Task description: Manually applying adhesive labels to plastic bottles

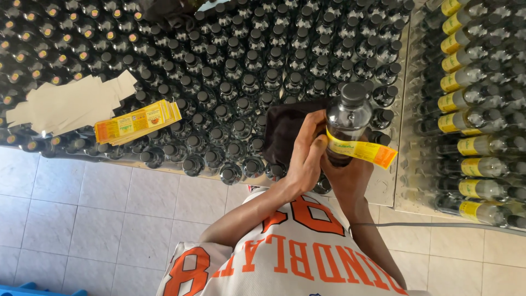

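Item 1: clear plastic bottle (347, 118), dark screw cap, held above the near edge of the table (386, 186). Its long axis runs from the person's chest outward, cap end away from the body. Smooth, cylindrical, glossy.

Item 2: yellow label (361, 150), thin glossy paper strip, orange at the tip. One end lies wrapped on the bottle's lower body; the free end sticks out to the bottle's right, unattached.

Item 3: left hand (304, 156), on the bottle's left side, fingers pressed together against the label where it meets the bottle wall. This hand is the one on the stuck end.

Item 4: right hand (346, 178), beneath and behind the bottle, curled around its base; the fingers are mostly hidden by the bottle.

Item 5: dark cloth (282, 129), soft, crumpled, just left of the bottle, resting on capped bottles.

Item 6: unlabelled bottles (241, 71), upright, densely packed, black caps, left of and beyond the held bottle.

Item 7: labelled bottles (471, 118), lying on their sides in a column, right of the held bottle.

Item 8: label stack (137, 121), yellow-orange, flat, far left of the bottle; white backing strips (71, 104) beside it.
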